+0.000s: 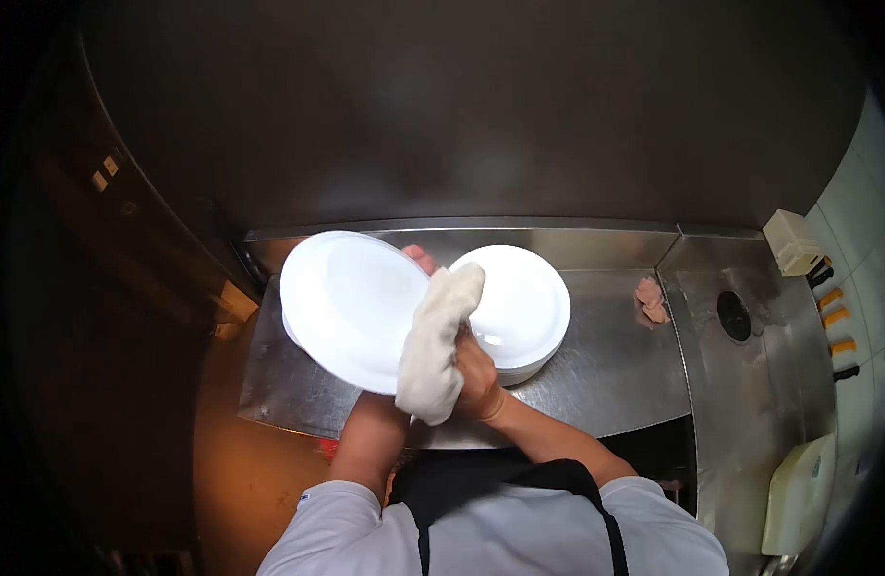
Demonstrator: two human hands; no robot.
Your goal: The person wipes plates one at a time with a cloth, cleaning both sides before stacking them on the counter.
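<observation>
A round white plate (351, 307) is tilted up in front of me, and my left hand (420, 257) is closed on it from behind. Only some fingers of that hand show, past the plate's upper right edge. My right hand (477, 372) grips a bunched off-white cloth (433, 341), which lies against the plate's right rim. Just to the right, a stack of white plates (519, 302) stands on the steel counter (615, 374). Another white rim peeks out under the lower left edge of the plate I hold.
A crumpled pink cloth or sponge (651, 300) lies right of the stack. Farther right are a dark round hole (734, 317) in the steel surface, a whitish container (793, 242), several knives with yellow or black handles (836, 318) and a pale board (800, 494). A dark wall (481, 115) rises behind.
</observation>
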